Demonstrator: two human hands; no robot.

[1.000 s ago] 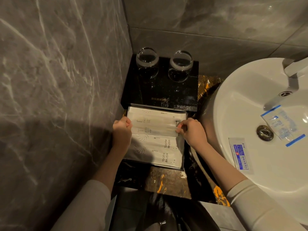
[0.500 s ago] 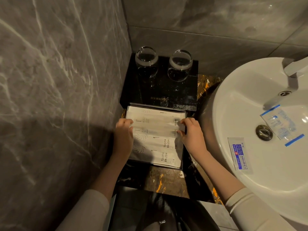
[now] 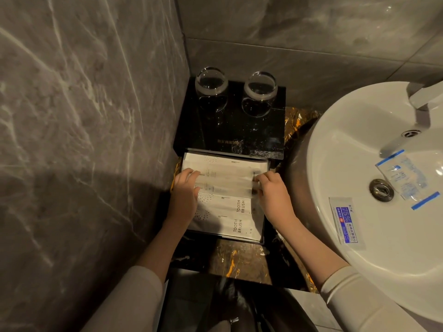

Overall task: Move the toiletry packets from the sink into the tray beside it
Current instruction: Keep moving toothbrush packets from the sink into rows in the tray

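White packet [image 3: 227, 182] in tray [image 3: 265, 200]: left hand [image 3: 185, 188] flat, right hand [image 3: 271, 191] pinching.

2 glasses [image 3: 211, 83], 2 sink packets [image 3: 345, 221], 4 tray packets [image 3: 230, 221].

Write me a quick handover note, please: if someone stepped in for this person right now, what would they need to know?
Left hand: fingers laid flat on the left end of a pale translucent packet in the shallow black tray.
Right hand: fingertips pinch that packet's right end.
Done: several white paper toothbrush packets already lie in the tray.
Left: two packets are in the round white sink, a blue-edged clear sachet by the drain and a white "75%" wipe packet nearer the front.
Next, probably: let go, then fetch those two.
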